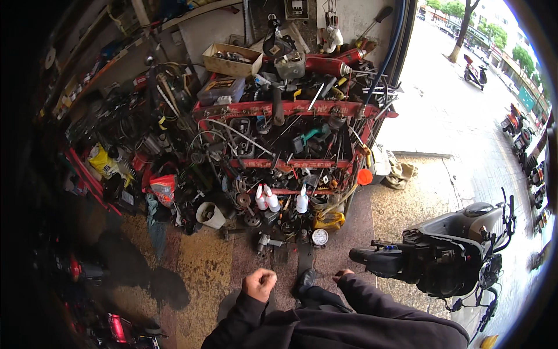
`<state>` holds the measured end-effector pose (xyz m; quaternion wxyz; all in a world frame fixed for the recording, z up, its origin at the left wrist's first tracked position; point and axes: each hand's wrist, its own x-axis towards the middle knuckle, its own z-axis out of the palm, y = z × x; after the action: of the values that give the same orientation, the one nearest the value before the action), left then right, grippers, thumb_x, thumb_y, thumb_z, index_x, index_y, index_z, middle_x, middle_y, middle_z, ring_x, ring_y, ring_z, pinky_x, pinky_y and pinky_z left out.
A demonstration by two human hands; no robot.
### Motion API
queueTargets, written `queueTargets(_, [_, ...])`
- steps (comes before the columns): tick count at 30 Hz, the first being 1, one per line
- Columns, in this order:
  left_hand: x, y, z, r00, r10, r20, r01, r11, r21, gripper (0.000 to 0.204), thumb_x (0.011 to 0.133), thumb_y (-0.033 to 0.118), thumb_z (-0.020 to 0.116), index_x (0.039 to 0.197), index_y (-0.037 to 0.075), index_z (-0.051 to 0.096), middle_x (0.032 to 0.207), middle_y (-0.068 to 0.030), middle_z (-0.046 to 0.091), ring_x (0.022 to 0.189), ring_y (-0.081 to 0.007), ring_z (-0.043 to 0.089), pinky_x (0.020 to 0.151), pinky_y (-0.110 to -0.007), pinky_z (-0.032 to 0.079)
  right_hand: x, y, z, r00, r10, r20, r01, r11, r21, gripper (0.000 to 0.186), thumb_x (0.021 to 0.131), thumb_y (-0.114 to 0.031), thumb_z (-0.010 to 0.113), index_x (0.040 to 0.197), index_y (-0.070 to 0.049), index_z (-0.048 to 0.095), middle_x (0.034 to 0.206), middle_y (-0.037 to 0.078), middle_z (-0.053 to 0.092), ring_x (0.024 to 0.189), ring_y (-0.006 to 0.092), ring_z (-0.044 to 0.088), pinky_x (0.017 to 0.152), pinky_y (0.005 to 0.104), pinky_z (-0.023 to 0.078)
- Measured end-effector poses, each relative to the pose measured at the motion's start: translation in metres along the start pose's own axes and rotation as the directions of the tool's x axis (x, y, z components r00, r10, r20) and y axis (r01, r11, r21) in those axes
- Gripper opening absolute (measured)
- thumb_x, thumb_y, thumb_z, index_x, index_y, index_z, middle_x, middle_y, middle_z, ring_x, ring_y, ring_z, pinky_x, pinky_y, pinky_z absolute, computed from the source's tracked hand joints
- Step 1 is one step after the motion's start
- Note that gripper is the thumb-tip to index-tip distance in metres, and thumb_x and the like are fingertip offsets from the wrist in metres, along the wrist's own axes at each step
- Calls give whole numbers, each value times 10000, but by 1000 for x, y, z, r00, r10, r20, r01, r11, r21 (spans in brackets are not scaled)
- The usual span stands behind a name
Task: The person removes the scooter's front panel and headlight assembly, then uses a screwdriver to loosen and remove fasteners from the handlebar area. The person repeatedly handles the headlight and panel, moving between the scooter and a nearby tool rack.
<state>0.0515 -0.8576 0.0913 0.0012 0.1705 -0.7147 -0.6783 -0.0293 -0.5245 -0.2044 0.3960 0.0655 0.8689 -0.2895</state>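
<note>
My left hand point(260, 285) is held in front of my body, its fingers curled into a loose fist, and nothing shows in it. Beyond it on the floor lies a grey air impact wrench point(267, 243). My right hand point(343, 274) comes out of a dark sleeve, mostly covered by it, with the visible fingers curled and no object showing. Neither hand touches anything in view. Further off stands a red tool rack point(302, 109) crowded with tools, among them a green-and-black power tool point(312, 136). White spray bottles point(301, 199) stand low at its front.
A parked scooter point(442, 256) stands to the right, beside the bright opening onto the street. A white bucket point(210, 215), a yellow jug point(329, 221) and a round white tin point(320, 237) sit along the rack's foot. Cluttered parts fill the left; my dark shoe point(306, 279) is below.
</note>
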Motion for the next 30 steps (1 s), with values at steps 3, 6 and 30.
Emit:
queueTargets(3, [54,20,18,997,73,18,-70,989,-128,116,905,124,672,891,10,658,689,33,584,600,-40,508,551,-225,413,11,-19,-52,997,5,-78,1,997,76,372,797,-359,725,1050,-87,743,888,108,748,818,244,726,755,371,583])
queueTargets(6, [97,27,36,993,43,111,-36,997,-67,115,890,121,656,906,7,656,697,0,597,577,-65,530,535,-233,443,6,-22,-86,989,68,-131,-54,992,110,336,807,-393,726,1007,-123,743,1001,134,733,966,303,697,857,404,551])
queueTargets(30, [141,45,208,364,13,931,-442,883,160,198,869,189,677,948,10,707,821,-107,714,738,-152,670,705,-312,529,-233,30,155,754,645,-121,101,68,993,281,822,-216,737,859,56,677,689,146,676,585,237,661,558,392,539])
